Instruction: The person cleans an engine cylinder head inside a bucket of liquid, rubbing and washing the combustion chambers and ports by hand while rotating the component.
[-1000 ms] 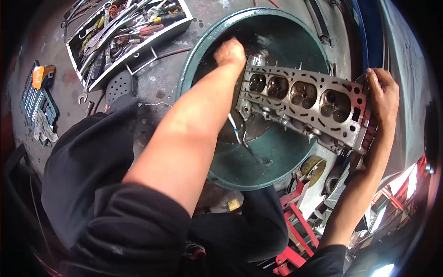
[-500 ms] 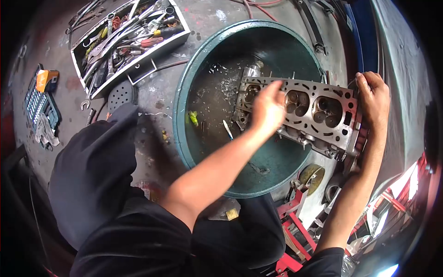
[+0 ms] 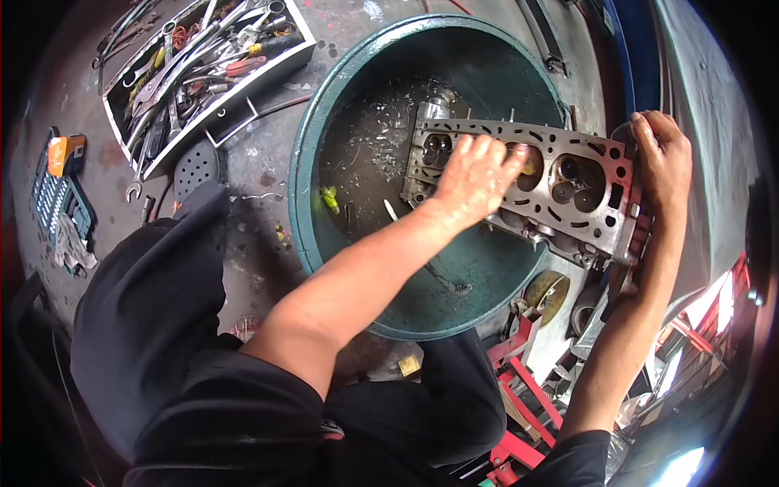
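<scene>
A metal cylinder head [image 3: 568, 217] lies tilted across the right side of a green round tub [image 3: 302, 213], its flat face with round chambers turned up. My left hand [image 3: 479, 177] rests on that face near the middle chambers, palm down with fingers apart, covering part of it. At the right end of the metal part, my right hand [image 3: 665, 154] grips the edge; some of its fingertips are hidden. Murky liquid [image 3: 369, 162] with foam fills the bottom of the tub. A yellow-green scrap [image 3: 329, 199] and a white-handled brush [image 3: 391, 210] are inside.
A white-edged toolbox [image 3: 182, 146] full of wrenches and pliers stands at upper left. Farther left are a socket set [image 3: 53, 195], an orange box [image 3: 66, 154] and a grey glove [image 3: 73, 245]. Red metal stands [image 3: 531, 398] are at lower right, beside a round yellowish ring [image 3: 548, 294].
My left hand has come up out of the tub and moved right onto the metal face. My right hand keeps its hold on the end. The view has shifted slightly.
</scene>
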Available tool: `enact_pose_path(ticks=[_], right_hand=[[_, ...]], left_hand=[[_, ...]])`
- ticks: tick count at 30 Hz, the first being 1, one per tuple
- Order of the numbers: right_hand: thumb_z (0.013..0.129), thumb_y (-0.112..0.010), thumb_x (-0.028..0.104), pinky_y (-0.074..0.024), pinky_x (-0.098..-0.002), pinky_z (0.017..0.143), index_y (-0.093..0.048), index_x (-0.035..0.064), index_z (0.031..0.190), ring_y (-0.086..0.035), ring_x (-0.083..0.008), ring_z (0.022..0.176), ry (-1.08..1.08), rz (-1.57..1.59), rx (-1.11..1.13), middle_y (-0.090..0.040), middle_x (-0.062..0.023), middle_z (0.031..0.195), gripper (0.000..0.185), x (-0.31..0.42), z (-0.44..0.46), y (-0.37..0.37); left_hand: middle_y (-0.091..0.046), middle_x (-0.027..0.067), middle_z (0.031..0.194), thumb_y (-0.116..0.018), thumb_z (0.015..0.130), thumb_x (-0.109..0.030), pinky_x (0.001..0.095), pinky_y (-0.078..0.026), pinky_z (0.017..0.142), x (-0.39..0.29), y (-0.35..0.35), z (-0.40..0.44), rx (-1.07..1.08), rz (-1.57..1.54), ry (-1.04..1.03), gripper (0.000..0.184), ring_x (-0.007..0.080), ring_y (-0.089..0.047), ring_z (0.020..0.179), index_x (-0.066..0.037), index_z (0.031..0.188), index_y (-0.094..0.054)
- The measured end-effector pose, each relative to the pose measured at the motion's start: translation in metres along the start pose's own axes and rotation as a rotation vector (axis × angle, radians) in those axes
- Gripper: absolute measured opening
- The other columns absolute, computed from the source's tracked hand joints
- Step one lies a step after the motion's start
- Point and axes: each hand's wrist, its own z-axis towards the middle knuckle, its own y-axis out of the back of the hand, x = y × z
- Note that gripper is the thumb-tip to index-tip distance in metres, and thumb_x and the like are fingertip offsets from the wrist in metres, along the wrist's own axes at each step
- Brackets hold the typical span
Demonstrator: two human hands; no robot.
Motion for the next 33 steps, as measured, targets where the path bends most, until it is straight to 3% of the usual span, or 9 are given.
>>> enact_pose_path(ticks=[3,5,8,12,15,21,23,28,33], right_hand=[[0.089,-0.061,0.038,-0.048,-0.0412,0.076,-0.068,0.0006,0.09,-0.065,-0.0364,0.086,0.008,-0.031,-0.02,-0.066,-0.018,0.091,0.038,0.004,-0.001,0.002],[0.088,-0.06,0.041,-0.0486,-0.0422,0.077,-0.069,0.0022,0.091,-0.065,-0.037,0.088,-0.028,-0.087,0.009,-0.066,-0.0182,0.093,0.04,0.007,0.001,0.004],[0.087,-0.06,0.044,-0.0494,-0.0431,0.078,-0.071,0.0036,0.093,-0.065,-0.0374,0.089,-0.025,-0.114,0.001,-0.068,-0.0181,0.095,0.042,0.004,0.0,0.003],[0.086,-0.06,0.044,-0.0507,-0.0421,0.082,-0.073,0.0053,0.093,-0.066,-0.0356,0.092,-0.049,-0.089,-0.019,-0.07,-0.0154,0.099,0.041,0.005,-0.001,0.001],[0.086,-0.06,0.044,-0.0507,-0.0421,0.082,-0.073,0.0055,0.091,-0.066,-0.0349,0.092,-0.064,-0.081,-0.013,-0.069,-0.015,0.098,0.041,0.007,0.0,0.002],[0.086,-0.06,0.044,-0.0504,-0.0429,0.082,-0.073,0.0048,0.091,-0.066,-0.0358,0.092,-0.04,-0.094,-0.006,-0.069,-0.0153,0.098,0.041,0.008,0.003,0.004],[0.086,-0.06,0.044,-0.0503,-0.043,0.082,-0.072,0.0044,0.091,-0.065,-0.0364,0.092,-0.041,-0.102,-0.022,-0.068,-0.0157,0.097,0.041,0.01,-0.001,0.004],[0.087,-0.059,0.043,-0.0499,-0.0432,0.081,-0.072,0.0038,0.092,-0.065,-0.0367,0.091,-0.027,-0.095,-0.006,-0.069,-0.0156,0.098,0.041,0.011,0.0,0.005],[0.087,-0.059,0.042,-0.0497,-0.0424,0.081,-0.072,0.0042,0.092,-0.065,-0.0358,0.09,-0.025,-0.117,0.005,-0.068,-0.0154,0.096,0.041,0.014,0.001,0.006]], left_hand=[[-0.06,0.0118,0.092,-0.05,0.088,-0.01,0.0441,-0.041,0.086,-0.003,-0.001,-0.002,0.115,-0.073,0.196,0.041,0.0287,-0.058,0.094,-0.006,0.127,-0.061],[-0.056,0.0109,0.085,-0.053,0.084,-0.006,0.0437,-0.042,0.08,-0.014,0.002,0.006,-0.042,-0.186,0.024,0.041,0.0296,-0.056,0.087,-0.005,0.124,-0.062],[-0.051,0.0077,0.08,-0.057,0.078,-0.005,0.0425,-0.04,0.077,0.011,-0.018,-0.002,-0.144,-0.053,-0.111,0.049,0.0279,-0.054,0.083,-0.007,0.127,-0.06],[-0.058,0.0104,0.083,-0.048,0.088,-0.004,0.0439,-0.041,0.08,-0.001,-0.006,0.003,-0.012,-0.154,0.021,0.037,0.0268,-0.056,0.08,-0.003,0.124,-0.06],[-0.057,0.0109,0.083,-0.049,0.087,-0.004,0.0448,-0.041,0.08,0.007,-0.011,0.003,-0.092,-0.153,-0.118,0.038,0.028,-0.057,0.082,-0.002,0.124,-0.059],[-0.057,0.0102,0.081,-0.058,0.078,0.004,0.0424,-0.04,0.072,-0.01,-0.005,0.007,-0.122,-0.282,0.03,0.042,0.0296,-0.06,0.079,-0.003,0.12,-0.061],[-0.058,0.0105,0.082,-0.058,0.077,0.004,0.0428,-0.04,0.071,-0.024,-0.016,0.001,-0.155,-0.399,0.183,0.045,0.0299,-0.059,0.079,-0.003,0.121,-0.06],[-0.058,0.0113,0.083,-0.059,0.078,0.002,0.0417,-0.04,0.073,-0.017,-0.013,0.01,-0.207,-0.277,0.138,0.043,0.0296,-0.059,0.08,0.0,0.121,-0.058],[-0.058,0.0112,0.083,-0.059,0.076,0.001,0.0421,-0.04,0.076,-0.015,-0.003,0.0,-0.098,-0.256,0.098,0.043,0.0282,-0.058,0.08,0.002,0.119,-0.058]])
